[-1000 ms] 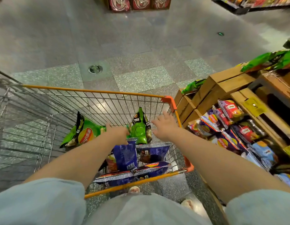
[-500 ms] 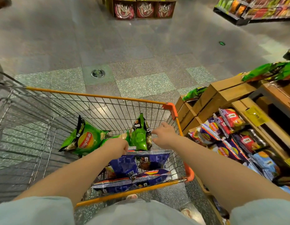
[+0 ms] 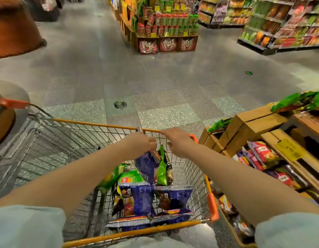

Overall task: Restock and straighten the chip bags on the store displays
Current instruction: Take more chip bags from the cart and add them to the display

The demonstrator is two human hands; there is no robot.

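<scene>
**Store aisle, wire cart at centre frame**

A blue chip bag [image 3: 147,165] is pinched at its top edge by the curled fingers of the left hand [image 3: 140,144], above the cart [image 3: 69,138]. The right hand [image 3: 179,142], just beside it, is seen with fingers loosely spread, holding nothing. Wooden display crates [image 3: 251,126] are seen at right.

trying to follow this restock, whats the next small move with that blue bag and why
Probably carry the blue chip bag right to the wooden display: the left hand grips its top, lifted above the cart, and the right hand hovers open beside it.
</scene>
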